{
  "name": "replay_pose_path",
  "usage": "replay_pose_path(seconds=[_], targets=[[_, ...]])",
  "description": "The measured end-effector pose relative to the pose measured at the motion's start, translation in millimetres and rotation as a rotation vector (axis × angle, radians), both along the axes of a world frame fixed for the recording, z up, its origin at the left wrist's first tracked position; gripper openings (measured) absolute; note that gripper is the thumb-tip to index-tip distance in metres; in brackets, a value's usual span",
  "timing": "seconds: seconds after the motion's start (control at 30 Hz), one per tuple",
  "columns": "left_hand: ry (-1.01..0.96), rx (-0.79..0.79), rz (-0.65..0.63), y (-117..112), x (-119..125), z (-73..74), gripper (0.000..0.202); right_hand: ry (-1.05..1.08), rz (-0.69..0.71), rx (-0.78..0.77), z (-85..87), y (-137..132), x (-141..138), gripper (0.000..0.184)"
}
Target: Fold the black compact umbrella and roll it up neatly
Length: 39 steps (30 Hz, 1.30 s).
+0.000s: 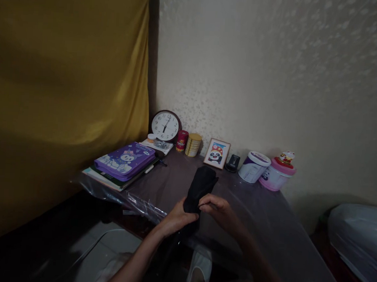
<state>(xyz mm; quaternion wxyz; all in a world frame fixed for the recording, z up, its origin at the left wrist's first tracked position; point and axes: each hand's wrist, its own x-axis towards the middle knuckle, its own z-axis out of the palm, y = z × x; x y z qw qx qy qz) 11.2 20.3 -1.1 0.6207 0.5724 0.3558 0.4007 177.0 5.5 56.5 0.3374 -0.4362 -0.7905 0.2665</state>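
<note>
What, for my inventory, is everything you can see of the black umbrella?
The black umbrella looks like matte fabric, gathered in a loose bundle, a fold jutting at its upper right. It slants, far end leaning right, seen against the table; contact is unclear. The left hand grips its lower part; the right hand pinches its right side. Its lower end fades into shadow.

The black bundle [201,184] looked like matt cloth, the left curtain [83,89] satiny fabric, the table cover [260,216] smooth plastic (glossy along its near edge).
</note>
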Motion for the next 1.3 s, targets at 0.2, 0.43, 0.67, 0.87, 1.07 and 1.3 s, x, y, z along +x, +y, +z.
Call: replay_pose_path(seconds=[0.2,0.43,0.67,0.87,1.07,1.3], targets=[[0.059,0.118,0.053,2.9,5.0,-12.4,0.038,-0.185,-0.020,0.117,-3.8,2.8,-3.5,0.009],[0.168,0.155,0.126,1.9,9.0,-19.7,0.039,-0.235,-0.059,0.045,-7.8,4.7,-4.4,0.010],[0.311,0.178,0.190,-3.2,9.6,-14.7,0.036,-0.209,-0.070,0.076,-14.0,9.1,-6.3,0.007],[0.261,0.196,0.239,-4.2,9.0,-15.5,0.035,-0.206,-0.100,0.129,-12.5,10.3,-9.3,0.007],[0.225,0.201,0.242,-3.3,9.8,-18.4,0.034,-0.164,-0.128,0.169,-17.8,11.5,-9.4,0.007],[0.281,0.213,0.254,-1.4,9.8,-19.3,0.032,-0.148,-0.130,0.162,-17.5,10.6,-12.0,0.005]])
